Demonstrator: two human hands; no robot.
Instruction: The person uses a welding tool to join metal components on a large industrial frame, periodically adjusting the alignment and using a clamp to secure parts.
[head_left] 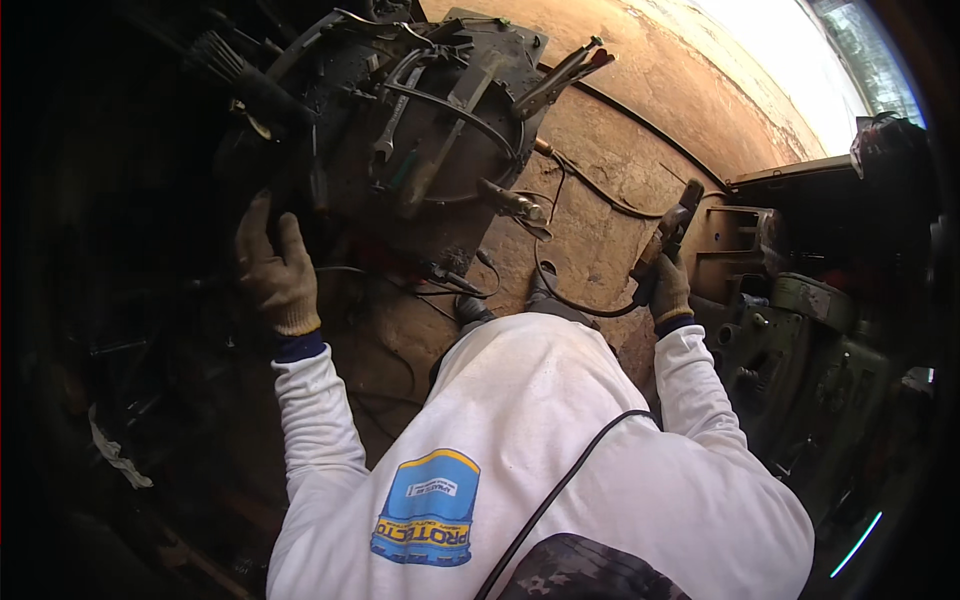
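My left hand (274, 268), in a tan work glove, reaches toward the near left edge of a dark metal work table (500, 70) and touches the dark metal there; whether it grips anything I cannot tell. My right hand (669, 290), also gloved, is closed on a welding electrode holder (673, 225) whose black cable (570, 300) loops across the floor. On the table lie a wrench (388, 125), a wire brush (240, 72) and locking pliers (560, 75).
Reddish-brown concrete floor (640, 110) stretches ahead. A dark green metal machine body (800, 340) and a dark metal frame (745, 235) stand at the right. Cables trail under the table. The left side is in deep shadow. My white sleeves and torso fill the lower middle.
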